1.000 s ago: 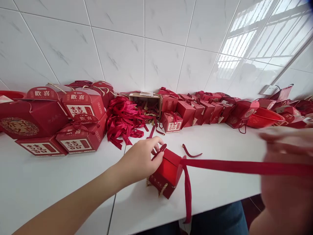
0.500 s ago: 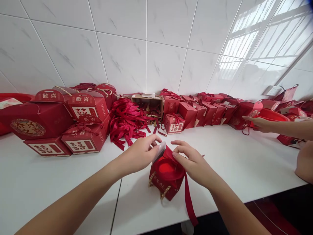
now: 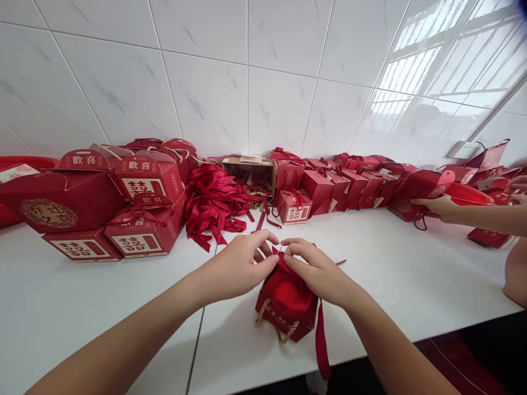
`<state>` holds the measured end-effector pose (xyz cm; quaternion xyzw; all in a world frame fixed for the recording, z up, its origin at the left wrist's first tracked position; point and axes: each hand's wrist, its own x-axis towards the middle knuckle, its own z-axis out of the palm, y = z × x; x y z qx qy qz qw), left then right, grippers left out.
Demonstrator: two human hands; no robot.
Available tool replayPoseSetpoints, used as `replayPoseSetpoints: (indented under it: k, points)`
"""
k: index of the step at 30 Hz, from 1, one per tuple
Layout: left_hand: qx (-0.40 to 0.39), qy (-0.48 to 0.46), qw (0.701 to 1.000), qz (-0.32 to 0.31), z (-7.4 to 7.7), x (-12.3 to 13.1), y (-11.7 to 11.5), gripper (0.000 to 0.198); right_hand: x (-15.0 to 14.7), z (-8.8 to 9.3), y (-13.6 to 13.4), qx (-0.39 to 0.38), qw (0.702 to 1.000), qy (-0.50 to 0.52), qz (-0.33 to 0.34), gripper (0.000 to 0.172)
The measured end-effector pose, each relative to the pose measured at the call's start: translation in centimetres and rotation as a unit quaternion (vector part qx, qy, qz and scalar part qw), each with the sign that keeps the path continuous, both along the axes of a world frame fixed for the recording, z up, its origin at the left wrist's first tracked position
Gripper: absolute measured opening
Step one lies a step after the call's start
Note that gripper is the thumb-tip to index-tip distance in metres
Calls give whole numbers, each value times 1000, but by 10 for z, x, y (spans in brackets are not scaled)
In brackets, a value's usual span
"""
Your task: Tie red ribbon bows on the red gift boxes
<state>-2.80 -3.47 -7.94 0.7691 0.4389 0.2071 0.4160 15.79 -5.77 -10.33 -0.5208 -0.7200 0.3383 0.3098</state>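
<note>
A small red gift box [image 3: 302,325] stands on the white table before me, with a loop of twisted gold rope [image 3: 263,310] on its near face. Its upper part is partly covered by my fingers. My left hand [image 3: 242,264] is closed at the left of the box's top flap, thumb and fingertips pinching its edge. From the right, my right hand [image 3: 323,271] pinches the same raised flap, the fingertips of both hands nearly touching. A dark red ribbon [image 3: 323,345] hangs from the box's right side past the table edge.
Red gift boxes [image 3: 142,241] are stacked at left. Loose red ribbons [image 3: 212,200] are heaped beside an open carton [image 3: 272,186]. More boxes [image 3: 316,192] line the tiled wall. At right, another person's hand [image 3: 438,207] holds a box near a red basin [image 3: 469,193].
My hands have come together at the top of the box, and the pale flap face is no longer visible. The box has shifted slightly right and nearer to me.
</note>
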Motion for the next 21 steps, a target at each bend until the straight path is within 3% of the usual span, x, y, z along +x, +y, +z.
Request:
replayPoseSetpoints:
  k: [6,9,11,14,16,19,21]
  points:
    - [-8,13,1000,-11,-7,1,6,22,-2,2,1,6,999,-16,31,27]
    - [50,44,998,-14,-8,2,11,16,-1,2,-1,8,1000,-18,15,24]
    - [98,118,988,-1,-7,-1,15,12,4,1,-5,20,1000,-8,-20,23]
    - [157,312,934,76,-7,-11,27,6,19,-2,-16,53,994,10,-97,25]
    - [184,392,891,133,-10,-18,36,7,30,-7,-27,73,987,8,-143,26]
    - [228,399,874,160,-13,-21,43,1,42,-16,-43,61,984,13,-169,26]
    - [239,329,905,129,-13,-16,41,11,45,-24,-51,14,989,38,-140,25]
